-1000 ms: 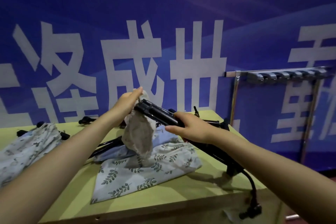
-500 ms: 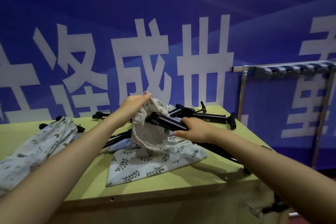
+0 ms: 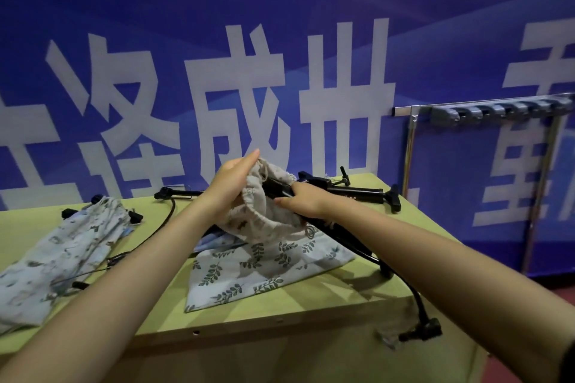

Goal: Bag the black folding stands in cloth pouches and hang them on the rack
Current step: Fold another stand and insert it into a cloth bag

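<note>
Your left hand (image 3: 231,188) pinches the pouch (image 3: 267,221) rim; your right hand (image 3: 303,205) grips the stand (image 3: 277,193) entering it. Its legs may snag the drawstring hem.

On the yellow-green table (image 3: 280,317), a pale leaf-print pouch (image 3: 267,270) lies beneath a beige pouch (image 3: 264,221) and black stand (image 3: 351,193); behind, a blue banner (image 3: 280,25) bears white characters.

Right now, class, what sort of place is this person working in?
Probably a staged work area in a hall or event space, not a home: a blue banner with big white characters covers the wall, a plain table holds the work, and a metal rack stands alongside.
</note>
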{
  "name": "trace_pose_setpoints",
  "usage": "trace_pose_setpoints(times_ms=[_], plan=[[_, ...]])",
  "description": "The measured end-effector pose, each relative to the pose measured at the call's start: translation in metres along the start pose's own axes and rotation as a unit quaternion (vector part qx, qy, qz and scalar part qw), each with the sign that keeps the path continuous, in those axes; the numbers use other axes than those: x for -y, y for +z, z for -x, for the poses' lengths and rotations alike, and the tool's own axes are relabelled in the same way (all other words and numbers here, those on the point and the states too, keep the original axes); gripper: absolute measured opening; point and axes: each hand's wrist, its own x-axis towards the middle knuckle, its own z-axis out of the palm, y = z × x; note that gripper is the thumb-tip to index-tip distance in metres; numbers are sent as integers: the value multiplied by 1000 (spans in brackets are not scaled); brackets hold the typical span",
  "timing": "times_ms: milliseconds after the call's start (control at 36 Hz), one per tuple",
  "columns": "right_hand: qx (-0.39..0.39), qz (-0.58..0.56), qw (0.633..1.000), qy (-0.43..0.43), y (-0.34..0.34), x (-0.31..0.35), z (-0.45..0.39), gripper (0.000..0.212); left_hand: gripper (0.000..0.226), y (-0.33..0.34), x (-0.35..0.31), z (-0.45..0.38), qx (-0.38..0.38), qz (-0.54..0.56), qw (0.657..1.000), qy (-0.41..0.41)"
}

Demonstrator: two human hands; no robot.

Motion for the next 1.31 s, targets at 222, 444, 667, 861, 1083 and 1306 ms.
trace_pose_setpoints(times_ms=[222,444,667,861,1083,1306], plan=[[62,107,992,-39,9,-12,5,34,28,-14,26,5,-89,-170,977,96],[17,201,965,-169,27,-15,8,42,29,-4,62,-6,35,-536,827,166],[-53,335,912,-230,11,-21,22,38,62,1,75,-13,78,-578,808,84],[-153,412,882,-170,-24,-30,25,35,69,-3,105,-17,-24,-555,829,65],[-267,166,949,-31,-76,-88,73,48,71,-4,125,-20,-89,-532,841,42],[-92,25,995,-8,-69,-121,114,74,74,-1,119,-17,-84,-504,859,8]])
